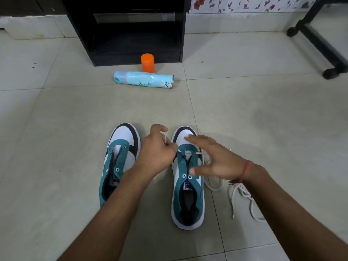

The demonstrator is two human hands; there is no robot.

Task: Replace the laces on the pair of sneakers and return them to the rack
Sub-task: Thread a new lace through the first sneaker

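**Threading under way on the right-hand sneaker**

Left hand (157, 150) pinching the white lace (213, 182) end just beside the bottom eyelets. Right hand (214, 157) hovering over the same sneaker (187, 185), fingers spread and relaxed, gripping nothing. Lace already through the lowest pair of eyelets, its slack lying on the tiles to the right, with more white lace (243, 200) coiled beside it. Other sneaker (120, 159) bare (no lace at all) just to the left. Black rack (131, 31) well ahead, spray can (144, 79) and orange cap (147, 62) lying before it.

Risks from here, likely: uneven ends from pulling one side too far, or loose coils snagging and tangling.
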